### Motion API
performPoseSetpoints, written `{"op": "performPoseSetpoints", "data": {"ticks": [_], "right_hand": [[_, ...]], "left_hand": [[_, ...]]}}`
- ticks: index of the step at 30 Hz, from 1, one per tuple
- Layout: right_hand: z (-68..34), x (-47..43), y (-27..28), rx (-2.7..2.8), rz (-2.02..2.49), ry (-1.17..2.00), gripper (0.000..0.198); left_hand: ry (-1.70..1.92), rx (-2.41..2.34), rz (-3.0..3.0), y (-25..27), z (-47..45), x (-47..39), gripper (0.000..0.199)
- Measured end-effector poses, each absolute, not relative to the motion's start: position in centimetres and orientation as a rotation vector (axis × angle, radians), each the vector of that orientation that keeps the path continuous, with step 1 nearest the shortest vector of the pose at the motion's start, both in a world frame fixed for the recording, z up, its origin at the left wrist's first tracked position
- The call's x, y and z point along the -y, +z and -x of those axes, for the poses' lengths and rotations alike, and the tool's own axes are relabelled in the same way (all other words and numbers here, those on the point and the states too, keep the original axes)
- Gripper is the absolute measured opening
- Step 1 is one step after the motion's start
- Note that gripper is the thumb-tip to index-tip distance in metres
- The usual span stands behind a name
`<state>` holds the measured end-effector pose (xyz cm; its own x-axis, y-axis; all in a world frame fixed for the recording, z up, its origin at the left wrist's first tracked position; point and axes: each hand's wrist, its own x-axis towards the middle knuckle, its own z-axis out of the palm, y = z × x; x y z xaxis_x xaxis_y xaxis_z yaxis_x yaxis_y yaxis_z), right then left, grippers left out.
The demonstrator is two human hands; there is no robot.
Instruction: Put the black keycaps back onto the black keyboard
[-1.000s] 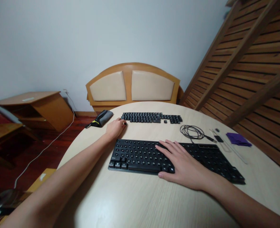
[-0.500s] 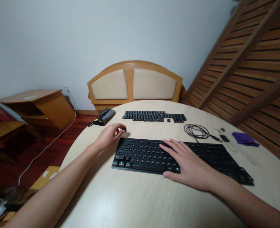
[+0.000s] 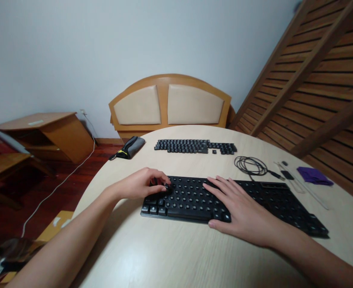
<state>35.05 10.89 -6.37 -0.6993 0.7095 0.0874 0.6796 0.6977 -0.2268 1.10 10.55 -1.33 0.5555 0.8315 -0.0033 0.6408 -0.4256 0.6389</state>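
Observation:
A black keyboard [image 3: 191, 200] lies in front of me, most of its key positions without caps; several caps sit along its bottom row. My left hand [image 3: 143, 184] is over its left part, thumb and finger pinching a small black keycap [image 3: 167, 186]. Whether the cap touches the keyboard is hard to tell. Flat across the keyboard's middle rests my right hand [image 3: 239, 208], fingers spread, covering some key positions. Behind the keyboard, loose black keycaps [image 3: 182, 146] stand in rows laid out like a keyboard. One single keycap [image 3: 214, 152] sits a little apart from them.
On the right lie a coiled black cable [image 3: 251, 166], a purple cloth [image 3: 314, 176], a thin white rod [image 3: 316, 194] and small tools. A dark grey and yellow pouch [image 3: 130, 147] is at the table's left edge. A padded wooden headboard [image 3: 170, 104] stands behind the table.
My left hand has moved right and toward me with the keycap, from beyond the keyboard's top left corner to over its keys. My right hand stays on the keyboard.

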Motion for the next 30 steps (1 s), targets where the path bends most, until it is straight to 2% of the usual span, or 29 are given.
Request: {"op": "performPoseSetpoints", "data": {"ticks": [30], "right_hand": [[-35.11, -10.96, -6.59, 2.734, 1.141, 0.247, 0.084]], "left_hand": [[0.294, -1.02, -2.205, -1.07, -1.74, -9.96, 0.02]]}}
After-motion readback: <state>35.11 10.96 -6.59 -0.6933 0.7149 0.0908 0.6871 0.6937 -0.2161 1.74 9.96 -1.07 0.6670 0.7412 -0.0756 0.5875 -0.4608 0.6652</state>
